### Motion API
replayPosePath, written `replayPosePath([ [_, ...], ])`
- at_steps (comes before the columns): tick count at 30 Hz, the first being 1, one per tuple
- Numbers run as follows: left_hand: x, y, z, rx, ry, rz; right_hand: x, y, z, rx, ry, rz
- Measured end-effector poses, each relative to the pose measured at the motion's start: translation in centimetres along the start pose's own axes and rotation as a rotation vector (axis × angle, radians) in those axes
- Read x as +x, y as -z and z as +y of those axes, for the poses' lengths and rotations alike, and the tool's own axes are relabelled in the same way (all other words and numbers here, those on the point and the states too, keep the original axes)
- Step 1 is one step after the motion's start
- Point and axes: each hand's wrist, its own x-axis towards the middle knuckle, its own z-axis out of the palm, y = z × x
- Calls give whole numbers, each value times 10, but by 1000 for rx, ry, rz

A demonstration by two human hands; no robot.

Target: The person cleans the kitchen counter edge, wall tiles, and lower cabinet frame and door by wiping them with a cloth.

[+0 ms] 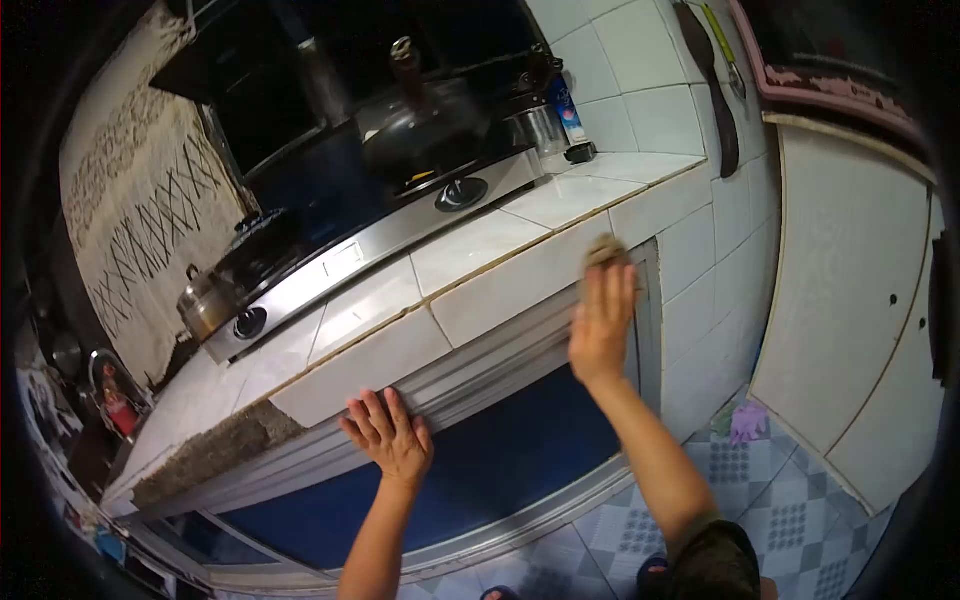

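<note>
Brown and small, the scrub pad (606, 250) sits on the front edge of the white tile counter (470, 250), at its right end. Your right hand (602, 325) presses it flat with straight fingers. Your left hand (390, 435) rests open on the metal frame (480, 365) below, nearer you. I think most of that edge still needs wiping; the broken patch (215, 450) at the left looks rough.

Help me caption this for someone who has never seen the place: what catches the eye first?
The right hand presses a brownish scrub pad against the front edge of the tiled counter, while the left hand lies flat on the metal frame below. Behind them, a dark lidded pan sits on the steel gas stove.
</note>
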Motion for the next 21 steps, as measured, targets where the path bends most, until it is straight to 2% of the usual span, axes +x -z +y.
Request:
replayPosePath([
  [1, 1, -1, 4, 10, -27, 5, 5, 1, 2, 11, -22, 16],
  [4, 5, -2, 15, 50, 29, 34, 11, -1, -2, 119, -269, 103],
  [7, 6, -6, 24, 43, 56, 65, -13, -12, -50, 176, -305, 122],
  [9, 5, -8, 27, 75, 65, 57, -48, -19, -86, 229, -141, 20],
  [11, 2, -10, 27, 81, 130, 76, -80, -29, -105, 211, 174, -93],
  [12, 2, -11, 29, 97, 152, 80, -83, -29, -104, 215, 160, -94],
  [14, 1, -13, 28, 117, 147, 82, -89, -31, -99, 303, 484, -162],
  [15, 0, -14, 26, 133, 151, 91, -85, -30, -91, 306, 471, -164],
  [17, -1, -15, 25, 134, 126, 86, -63, -24, -56, 242, 678, -193],
  [20, 0, -14, 25, 134, 117, 87, -44, -7, 3, 213, 510, -69],
  [21, 1, -15, 25, 120, 119, 97, -37, -2, 25, 73, 482, -12],
])
